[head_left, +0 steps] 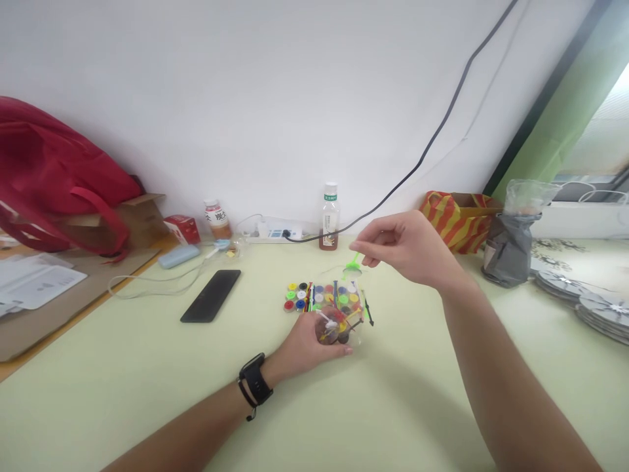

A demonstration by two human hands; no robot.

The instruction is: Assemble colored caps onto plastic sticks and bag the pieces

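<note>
My right hand [393, 249] pinches a small bright green plastic piece [352, 265], with a thin stem and a wider lower part, above the table. My left hand [317, 347] curls around a small clear container [356, 337] holding white, yellow, red and dark plastic pieces with sticks poking out. Just behind it, coloured round discs [300, 304] in red, blue, green, yellow, black and white are laid in rows. Several thin coloured sticks [309, 296] lie among the discs, and a black stick [368, 313] lies to their right. The left fingers are partly hidden behind the container.
A black phone [211, 296] lies on the left. Along the wall stand two bottles [329, 226], a power strip [275, 231] and a red box [181, 229]. A striped bag [457, 219], a grey bag [508, 249] and stacked grey discs [607, 318] are on the right.
</note>
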